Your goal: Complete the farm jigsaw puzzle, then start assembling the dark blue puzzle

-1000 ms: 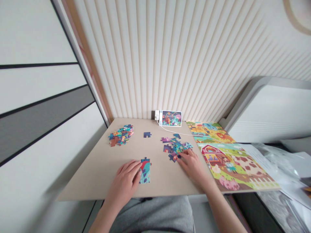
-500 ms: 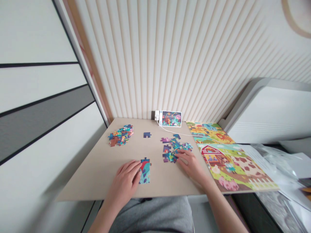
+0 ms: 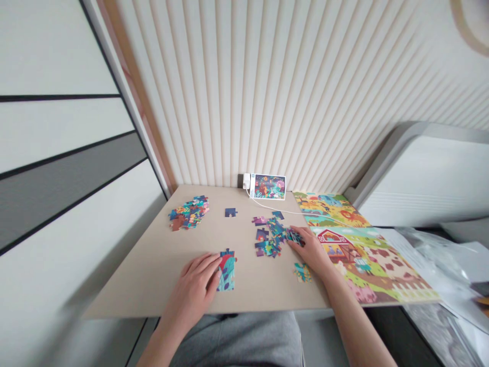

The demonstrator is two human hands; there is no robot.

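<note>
Joined pieces [image 3: 228, 272] are lying against the relaxed left hand [image 3: 195, 280]; other pieces [image 3: 293, 236] are touching the right hand [image 3: 314, 252], grip unclear.

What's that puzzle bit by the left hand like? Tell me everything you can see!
The puzzle bit is an upright-looking rectangle, taller than wide, and looks like thin printed card. It's mostly teal with dark oval shapes, with red near the upper left and dark blue along the top. One knob sticks out on top and another on the right. It lies flat on the table, near the front edge. The left hand's fingers touch its left side, hiding some of it.
</note>
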